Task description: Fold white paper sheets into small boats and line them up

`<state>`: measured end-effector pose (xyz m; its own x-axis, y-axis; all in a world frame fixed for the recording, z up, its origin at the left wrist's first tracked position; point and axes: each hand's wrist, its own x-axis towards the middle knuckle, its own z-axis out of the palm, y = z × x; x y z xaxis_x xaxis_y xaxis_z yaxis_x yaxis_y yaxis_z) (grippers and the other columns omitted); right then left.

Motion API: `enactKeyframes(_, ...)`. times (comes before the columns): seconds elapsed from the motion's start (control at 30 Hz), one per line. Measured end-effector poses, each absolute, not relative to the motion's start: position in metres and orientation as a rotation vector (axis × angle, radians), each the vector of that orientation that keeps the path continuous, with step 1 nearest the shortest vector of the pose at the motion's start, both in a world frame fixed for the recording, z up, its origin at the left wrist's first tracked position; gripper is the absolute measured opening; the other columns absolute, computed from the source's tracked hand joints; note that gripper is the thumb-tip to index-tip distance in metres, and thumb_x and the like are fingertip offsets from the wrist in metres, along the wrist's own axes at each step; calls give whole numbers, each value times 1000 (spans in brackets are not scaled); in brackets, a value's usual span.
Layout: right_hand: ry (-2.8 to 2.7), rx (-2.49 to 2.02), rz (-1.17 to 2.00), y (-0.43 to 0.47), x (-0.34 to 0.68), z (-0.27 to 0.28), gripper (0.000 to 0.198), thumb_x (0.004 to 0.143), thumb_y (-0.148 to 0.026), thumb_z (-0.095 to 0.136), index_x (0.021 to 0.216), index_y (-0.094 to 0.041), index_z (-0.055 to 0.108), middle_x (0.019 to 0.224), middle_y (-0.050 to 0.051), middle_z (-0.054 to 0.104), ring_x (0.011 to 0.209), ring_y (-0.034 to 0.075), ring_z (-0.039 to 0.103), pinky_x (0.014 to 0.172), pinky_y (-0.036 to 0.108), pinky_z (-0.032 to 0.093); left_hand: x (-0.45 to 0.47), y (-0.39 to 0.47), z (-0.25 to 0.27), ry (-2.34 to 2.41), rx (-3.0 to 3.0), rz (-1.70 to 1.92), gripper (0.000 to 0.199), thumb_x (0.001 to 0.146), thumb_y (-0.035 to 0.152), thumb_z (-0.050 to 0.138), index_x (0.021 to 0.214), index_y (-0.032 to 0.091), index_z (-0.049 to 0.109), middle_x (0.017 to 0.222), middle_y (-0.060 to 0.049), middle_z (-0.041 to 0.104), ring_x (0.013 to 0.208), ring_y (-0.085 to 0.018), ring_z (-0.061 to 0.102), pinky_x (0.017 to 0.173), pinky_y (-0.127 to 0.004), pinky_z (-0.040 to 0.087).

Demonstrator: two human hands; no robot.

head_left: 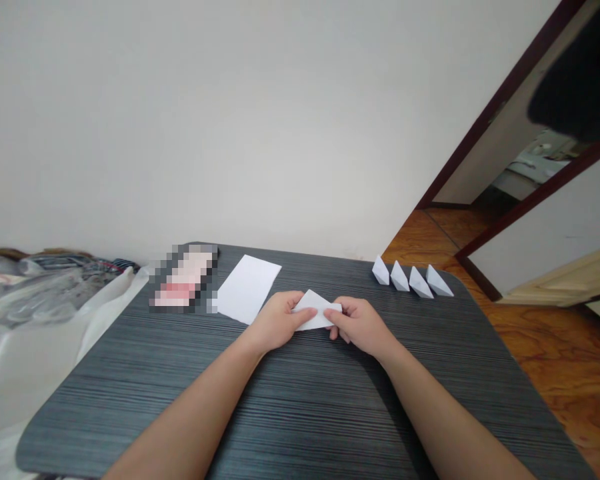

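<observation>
A folded piece of white paper (311, 301) is held between my two hands above the dark table, its top coming to a point. My left hand (279, 320) grips its left side, thumb lying on the front face. On the right side, my right hand (359, 321) pinches the paper with the thumb in front and fingers curled behind. Just beyond my left hand lies a flat sheet of white paper (247, 287). Several folded white paper boats (399, 276) stand in a row toward the table's far right corner.
The dark wood-grain table (290, 407) has rounded corners and meets a pale wall (230, 120) at its far edge. A blurred-out rectangular item (185, 277) lies at the far left. Plastic-covered bundles (45, 300) are left of the table; a doorway and wooden floor (555, 347) are right.
</observation>
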<state>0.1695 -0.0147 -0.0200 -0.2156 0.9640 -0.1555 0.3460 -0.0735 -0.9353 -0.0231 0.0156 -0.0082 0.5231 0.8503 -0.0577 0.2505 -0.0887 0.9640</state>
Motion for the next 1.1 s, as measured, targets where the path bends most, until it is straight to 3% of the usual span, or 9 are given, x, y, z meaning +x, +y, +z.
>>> enactKeyframes(0.6, -1520, -1387, 1346, -13, 174, -21, 27, 85, -35, 48, 66, -16, 52, 54, 1, 63, 36, 6, 42, 36, 17, 29, -22, 17, -10, 980, 1613, 699, 22, 80, 31, 53, 85, 13, 64, 81, -4, 65, 71, -15, 56, 64, -23, 42)
enactKeyframes(0.8, -1542, -1385, 1349, -15, 172, -18, 20, 83, -34, 51, 73, -17, 54, 57, 0, 63, 37, 7, 42, 36, 17, 29, -20, 14, -7, 969, 1631, 674, 24, 80, 32, 52, 86, 13, 64, 80, -3, 65, 71, -15, 56, 62, -23, 41)
enactKeyframes(1.1, -1634, -1462, 1183, -17, 169, -10, 21, 82, -33, 52, 69, -17, 57, 55, 0, 63, 42, 9, 46, 40, 19, 32, -19, 12, -6, 1018, 1714, 660, 24, 78, 33, 52, 82, 12, 65, 76, -3, 64, 69, -16, 55, 58, -22, 38)
